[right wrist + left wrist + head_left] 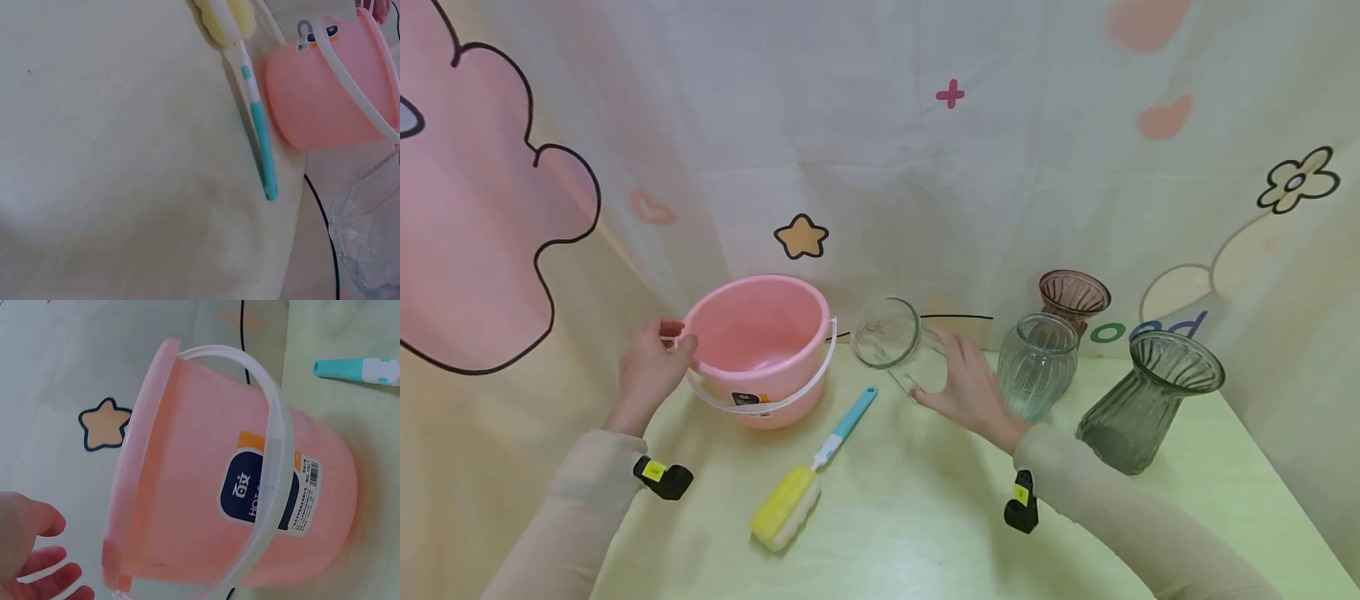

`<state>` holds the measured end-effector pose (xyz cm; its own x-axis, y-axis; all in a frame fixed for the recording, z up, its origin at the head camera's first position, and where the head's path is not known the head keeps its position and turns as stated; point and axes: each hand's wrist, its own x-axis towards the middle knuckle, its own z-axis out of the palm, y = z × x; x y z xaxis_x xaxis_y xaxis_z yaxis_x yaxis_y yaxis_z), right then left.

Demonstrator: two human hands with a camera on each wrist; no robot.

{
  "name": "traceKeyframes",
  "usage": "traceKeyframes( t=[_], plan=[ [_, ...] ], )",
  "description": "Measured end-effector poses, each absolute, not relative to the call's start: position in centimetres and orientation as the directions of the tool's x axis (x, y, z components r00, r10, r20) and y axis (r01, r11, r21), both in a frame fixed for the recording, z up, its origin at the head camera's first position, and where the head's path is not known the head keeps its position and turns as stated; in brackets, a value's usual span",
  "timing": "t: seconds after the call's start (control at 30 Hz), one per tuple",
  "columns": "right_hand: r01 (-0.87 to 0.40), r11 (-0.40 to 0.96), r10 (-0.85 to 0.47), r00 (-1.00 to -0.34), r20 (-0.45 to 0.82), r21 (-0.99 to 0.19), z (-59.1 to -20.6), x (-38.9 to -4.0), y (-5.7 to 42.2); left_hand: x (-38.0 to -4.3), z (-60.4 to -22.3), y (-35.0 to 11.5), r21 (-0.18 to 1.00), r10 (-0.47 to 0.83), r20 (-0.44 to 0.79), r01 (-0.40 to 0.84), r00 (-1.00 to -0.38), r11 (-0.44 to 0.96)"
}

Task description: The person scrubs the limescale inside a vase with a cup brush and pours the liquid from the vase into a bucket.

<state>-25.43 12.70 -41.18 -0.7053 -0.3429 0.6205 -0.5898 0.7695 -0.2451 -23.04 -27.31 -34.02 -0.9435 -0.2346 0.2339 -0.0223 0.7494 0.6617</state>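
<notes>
A pink plastic bucket [756,350] [187,506] [325,94] with a whitish handle stands on the pale green table [910,517]. My left hand [673,337] [47,562] is at the bucket's left rim with relaxed, spread fingers; the left wrist view shows a small gap between them and the rim. My right hand [936,371] grips a clear glass vase [891,337] [369,244], lifted and tilted with its mouth facing left towards the bucket. A sponge brush [808,475] [250,94] with a yellow head and teal handle lies in front of the bucket.
Three ribbed glass vases stand at the right: a clear-green one [1037,362], a brownish-pink one [1073,296] behind it, and a grey-green one [1150,400]. A black cable [955,317] [319,212] runs along the table's back edge by the patterned curtain.
</notes>
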Motion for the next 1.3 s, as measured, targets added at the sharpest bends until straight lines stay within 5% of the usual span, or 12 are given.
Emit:
traceKeyframes(
  t=[0.27,0.53,0.97,1.3],
  plan=[
    [-0.657,0.752,-0.523,-0.554,0.648,0.045,-36.6,-28.9,11.4,-23.3,-34.3,-28.7,0.768,-0.296,0.047,-0.155,-0.954,0.622],
    [-0.596,0.722,-0.643,-0.39,0.659,0.352,-32.4,-31.3,9.1,-23.9,-34.9,-28.9,0.862,-0.286,-0.097,-0.224,-0.953,0.455],
    [-0.321,0.725,-0.683,-0.454,0.573,0.61,-29.1,-31.9,6.0,-24.6,-35.6,-29.0,0.902,-0.305,-0.209,-0.304,-0.929,0.307],
    [-0.16,0.629,-0.752,-0.375,0.543,0.761,-29.3,-31.3,4.1,-24.7,-35.7,-29.0,0.916,-0.322,-0.197,-0.291,-0.926,0.275]
  ],
)
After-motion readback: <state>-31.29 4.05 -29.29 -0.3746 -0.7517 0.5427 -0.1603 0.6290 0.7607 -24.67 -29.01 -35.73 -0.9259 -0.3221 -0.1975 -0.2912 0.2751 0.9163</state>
